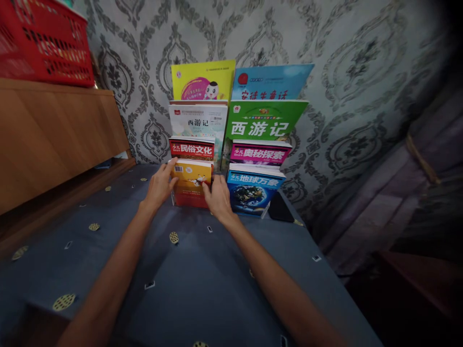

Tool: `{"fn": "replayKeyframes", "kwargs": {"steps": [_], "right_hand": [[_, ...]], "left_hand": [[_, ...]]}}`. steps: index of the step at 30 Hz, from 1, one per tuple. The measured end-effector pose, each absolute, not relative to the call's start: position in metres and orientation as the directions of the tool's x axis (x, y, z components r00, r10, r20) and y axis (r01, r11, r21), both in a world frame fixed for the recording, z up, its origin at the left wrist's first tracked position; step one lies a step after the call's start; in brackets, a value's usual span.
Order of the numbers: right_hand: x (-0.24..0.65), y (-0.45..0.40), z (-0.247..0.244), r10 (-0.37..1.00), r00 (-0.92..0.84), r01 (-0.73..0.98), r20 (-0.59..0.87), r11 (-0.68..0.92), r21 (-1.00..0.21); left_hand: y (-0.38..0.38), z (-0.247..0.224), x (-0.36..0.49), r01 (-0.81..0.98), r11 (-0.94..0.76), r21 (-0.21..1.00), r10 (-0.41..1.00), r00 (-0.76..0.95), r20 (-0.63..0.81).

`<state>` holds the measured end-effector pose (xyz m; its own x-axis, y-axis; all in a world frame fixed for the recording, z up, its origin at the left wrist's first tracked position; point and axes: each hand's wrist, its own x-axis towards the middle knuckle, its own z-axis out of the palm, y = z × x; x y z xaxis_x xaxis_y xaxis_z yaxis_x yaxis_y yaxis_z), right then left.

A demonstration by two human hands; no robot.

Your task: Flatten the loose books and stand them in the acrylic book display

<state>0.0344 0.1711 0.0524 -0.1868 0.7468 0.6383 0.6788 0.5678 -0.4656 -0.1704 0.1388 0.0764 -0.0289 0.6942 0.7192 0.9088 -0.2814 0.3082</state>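
Two columns of upright books stand against the wall in tiers. At the front of the left column is an orange-yellow book point(192, 185). My left hand point(161, 183) is at its left edge, and my right hand point(219, 196) is at its right edge, so the book sits between them. Behind it stand a red book point(191, 150), a white book point(197, 120) and a yellow book point(204, 79). The right column holds a blue book with a globe point(251, 193), a purple book point(258, 154), a green book point(265, 120) and a light blue book point(271, 82).
A dark blue cloth point(181, 289) with pineapple prints covers the surface. A wooden cabinet point(58, 140) with a red basket point(47, 43) on it stands at the left. Right of the books lies a dark flat object point(280, 208). A curtain point(394, 178) hangs at the right.
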Motion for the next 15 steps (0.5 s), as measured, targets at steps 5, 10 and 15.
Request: {"fn": "replayKeyframes", "kwargs": {"steps": [5,10,15], "right_hand": [[0.030,0.179,0.043,0.747,-0.111,0.596,0.656,0.578,-0.557],[0.028,0.176,0.042,0.748,-0.091,0.550,0.657,0.588,-0.593],[0.026,0.164,0.046,0.716,-0.091,0.550,0.692,0.616,-0.564]], "left_hand": [[0.140,0.078,-0.169,0.911,-0.279,0.305,0.703,-0.022,0.711],[0.141,0.079,-0.167,0.943,-0.213,0.254,0.721,-0.023,0.693],[0.141,0.079,-0.165,0.966,-0.173,0.191,0.716,-0.010,0.698]]}}
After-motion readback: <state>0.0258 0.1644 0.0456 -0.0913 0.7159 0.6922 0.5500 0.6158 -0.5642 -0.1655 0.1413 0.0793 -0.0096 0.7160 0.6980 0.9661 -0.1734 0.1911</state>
